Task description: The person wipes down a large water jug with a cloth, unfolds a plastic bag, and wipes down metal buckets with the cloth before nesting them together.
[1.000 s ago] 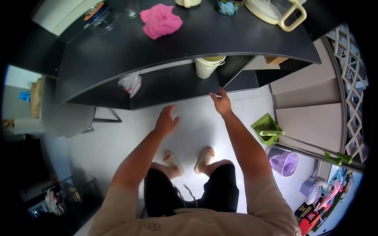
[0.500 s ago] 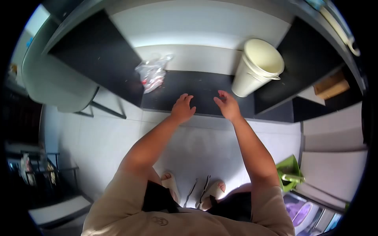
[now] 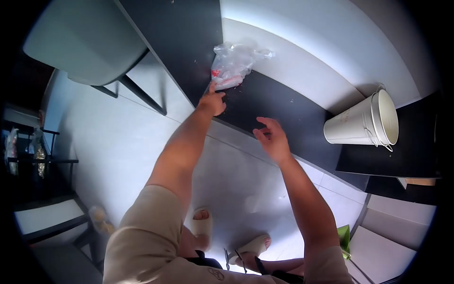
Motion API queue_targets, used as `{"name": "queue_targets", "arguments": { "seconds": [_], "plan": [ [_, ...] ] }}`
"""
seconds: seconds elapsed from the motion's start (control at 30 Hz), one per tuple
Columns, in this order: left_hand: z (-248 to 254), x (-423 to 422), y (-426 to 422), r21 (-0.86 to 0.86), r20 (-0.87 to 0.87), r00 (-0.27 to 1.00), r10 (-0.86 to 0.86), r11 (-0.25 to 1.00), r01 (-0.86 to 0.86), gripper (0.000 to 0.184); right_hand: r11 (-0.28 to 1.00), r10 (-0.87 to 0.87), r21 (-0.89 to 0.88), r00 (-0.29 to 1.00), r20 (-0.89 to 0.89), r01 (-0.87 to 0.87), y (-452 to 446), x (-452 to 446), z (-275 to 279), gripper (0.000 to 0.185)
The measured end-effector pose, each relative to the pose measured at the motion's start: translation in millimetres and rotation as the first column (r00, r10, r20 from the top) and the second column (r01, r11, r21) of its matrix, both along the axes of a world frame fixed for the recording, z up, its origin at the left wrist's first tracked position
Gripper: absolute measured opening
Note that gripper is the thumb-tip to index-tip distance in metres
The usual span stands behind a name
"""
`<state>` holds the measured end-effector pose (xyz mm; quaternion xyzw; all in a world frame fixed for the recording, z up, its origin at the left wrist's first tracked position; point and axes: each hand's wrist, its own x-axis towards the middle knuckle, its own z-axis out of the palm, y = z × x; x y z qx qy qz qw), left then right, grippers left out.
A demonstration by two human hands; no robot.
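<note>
A crumpled clear plastic bag (image 3: 232, 68) with red marks lies on the dark shelf board (image 3: 283, 106), against the left panel and the back wall. My left hand (image 3: 213, 102) is at the bag's near lower edge. Its index finger stretches out to the bag, seeming to touch it, while the other fingers are partly bent and hold nothing. Over the front part of the board hovers my right hand (image 3: 273, 138), empty, its thumb and fingers apart. A cream bucket (image 3: 352, 120) with a wire handle stands at the board's right end, away from both hands.
A dark upright panel (image 3: 182, 42) borders the board on the left, with a grey-green chair (image 3: 90, 42) beyond it. Something green (image 3: 344, 240) is at the lower right. A dark rack (image 3: 42, 161) stands at far left. Small crumbs dot the board.
The view has turned, so the shelf now runs slanted. My left hand has moved from above the board's front edge to the plastic bag; my right hand stays open above the board.
</note>
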<state>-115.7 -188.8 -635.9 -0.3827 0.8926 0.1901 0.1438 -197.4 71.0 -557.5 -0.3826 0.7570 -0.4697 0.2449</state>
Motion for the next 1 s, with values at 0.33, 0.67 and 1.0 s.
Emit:
{"name": "queue_targets", "arguments": {
  "seconds": [0.33, 0.67, 1.0],
  "plan": [
    [-37.1, 11.2, 42.8, 0.010, -0.542, 0.807, -0.233, 0.959, 0.284, 0.074, 0.976, -0.216, 0.057, 0.968, 0.130, 0.210, 50.1, -2.1, -30.6, 0.050],
    [111.5, 36.5, 228.2, -0.217, -0.689, 0.280, -0.669, 0.558, 0.801, 0.060, 0.762, -0.492, -0.082, 0.656, 0.572, 0.643, 96.6, -19.8, -19.5, 0.054],
    [140.4, 1.4, 183.9, 0.713, -0.596, 0.664, 0.451, 0.678, 0.179, 0.059, 0.473, -0.330, -0.303, 0.486, 0.810, 0.827, 241.0, -25.1, 68.8, 0.029]
  ]
}}
